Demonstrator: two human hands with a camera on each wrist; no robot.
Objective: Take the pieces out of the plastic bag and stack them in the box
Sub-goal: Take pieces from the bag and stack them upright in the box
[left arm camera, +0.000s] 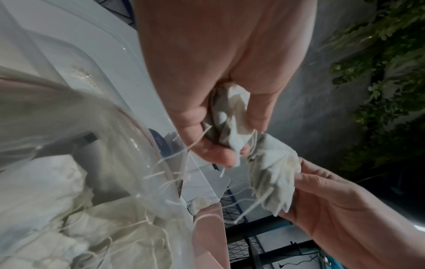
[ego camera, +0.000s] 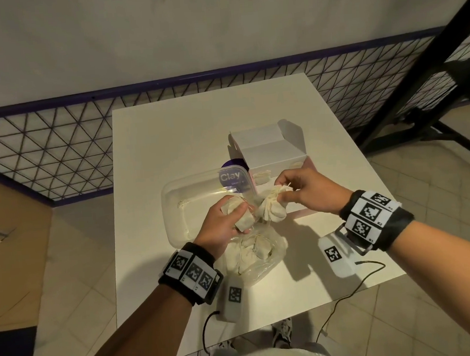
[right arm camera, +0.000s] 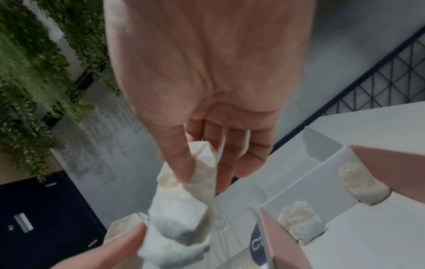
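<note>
Head view: square white table [ego camera: 197,130] carries everything | open white-and-pink cardboard box [ego camera: 271,153] stands behind the hands, some pieces inside | crumpled clear plastic bag [ego camera: 259,256] lies nearest the person, more inside | left hand [ego camera: 223,223] clutches one cream tea-bag-like bundle [ego camera: 239,213] | right hand [ego camera: 309,189] pinches another bundle [ego camera: 272,205], probably untangling strings.

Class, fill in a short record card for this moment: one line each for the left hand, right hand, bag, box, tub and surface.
Left hand: left hand grips a bunch of crumpled white tea-bag pieces
Right hand: right hand pinches a second bunch of white stringed pieces
Bag: clear plastic bag, more pieces inside, below the hands
Box: open white and pink cardboard box, some pieces already in
Tub: clear plastic tub, "Clay" label
Surface: white table
</note>
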